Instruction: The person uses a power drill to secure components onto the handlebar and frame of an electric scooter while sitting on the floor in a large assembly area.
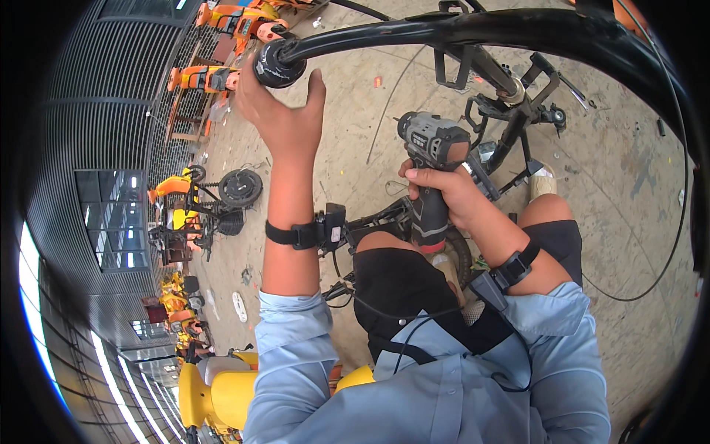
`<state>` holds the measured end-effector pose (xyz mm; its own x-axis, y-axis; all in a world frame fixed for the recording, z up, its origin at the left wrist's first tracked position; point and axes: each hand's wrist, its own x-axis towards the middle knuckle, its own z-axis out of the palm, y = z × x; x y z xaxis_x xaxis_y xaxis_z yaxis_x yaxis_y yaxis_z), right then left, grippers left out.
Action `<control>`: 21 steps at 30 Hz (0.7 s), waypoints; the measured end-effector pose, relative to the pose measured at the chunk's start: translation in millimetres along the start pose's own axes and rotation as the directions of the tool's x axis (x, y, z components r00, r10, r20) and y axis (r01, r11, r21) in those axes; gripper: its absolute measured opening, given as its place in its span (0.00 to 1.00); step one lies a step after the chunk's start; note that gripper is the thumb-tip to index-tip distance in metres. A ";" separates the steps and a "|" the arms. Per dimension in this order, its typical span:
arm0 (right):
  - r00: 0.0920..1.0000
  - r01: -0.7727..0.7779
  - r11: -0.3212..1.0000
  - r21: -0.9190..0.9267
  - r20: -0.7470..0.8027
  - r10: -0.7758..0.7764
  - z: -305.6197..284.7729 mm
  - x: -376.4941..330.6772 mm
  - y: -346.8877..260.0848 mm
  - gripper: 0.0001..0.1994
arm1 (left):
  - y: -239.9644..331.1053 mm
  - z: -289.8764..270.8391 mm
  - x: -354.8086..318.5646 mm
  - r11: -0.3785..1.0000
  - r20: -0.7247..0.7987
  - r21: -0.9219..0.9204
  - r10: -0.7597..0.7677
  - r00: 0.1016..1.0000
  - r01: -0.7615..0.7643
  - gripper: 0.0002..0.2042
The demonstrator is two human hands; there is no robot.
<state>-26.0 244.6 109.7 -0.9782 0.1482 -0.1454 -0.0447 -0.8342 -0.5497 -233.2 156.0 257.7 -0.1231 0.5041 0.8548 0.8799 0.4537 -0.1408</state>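
My left hand (279, 122) is at the round end of the head tube (279, 65) of a black bike frame (384, 34). Its fingers reach around the far side of that tube and are partly hidden; the thumb stands apart to the right. In my right hand (444, 185) is a grey and black cordless drill (429, 144), held by its handle. Its nose points up and left, below the frame's long bent tube, and touches nothing. The drill's base, with a red edge, hangs close above my thigh.
Black brackets and a cross tube (510, 89) of the frame stick out right of the drill. A thin cable (669, 251) curves along the right. Orange and yellow scooters (222, 396) and a wheeled frame (238, 189) stand along the left. A tool (575, 92) lies on the concrete floor.
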 end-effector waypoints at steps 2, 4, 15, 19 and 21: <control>1.000 -0.012 1.000 0.000 0.002 0.012 0.0 0.7 1.5 0.11 | -2.6 5.6 12.9 0.988 0.014 -0.142 -0.060 0.998 0.062 0.40; 1.000 -0.015 1.000 -0.012 0.003 0.015 -2.1 3.1 4.2 0.10 | -5.5 1.2 24.8 0.998 0.064 -0.051 -0.041 0.997 0.044 0.36; 0.997 -0.067 0.996 -0.059 0.021 0.068 -7.0 14.0 15.1 0.09 | -18.2 -39.3 115.4 0.949 0.910 -0.157 0.031 0.414 0.273 0.16; 0.995 -0.088 0.992 -0.090 0.034 0.091 -9.0 15.2 17.4 0.09 | -21.1 -36.5 120.3 0.904 0.954 -0.159 0.037 0.297 0.398 0.17; 0.994 -0.107 0.989 -0.098 0.015 0.109 -4.8 14.5 19.3 0.09 | -22.1 -41.7 108.9 0.924 0.920 -0.192 0.053 0.387 0.330 0.17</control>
<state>-40.1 233.1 93.0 -0.9801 0.0482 -0.1924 0.0807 -0.7891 -0.6089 -246.9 170.2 374.7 -0.4234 0.8956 -0.1361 0.8607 0.4446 0.2481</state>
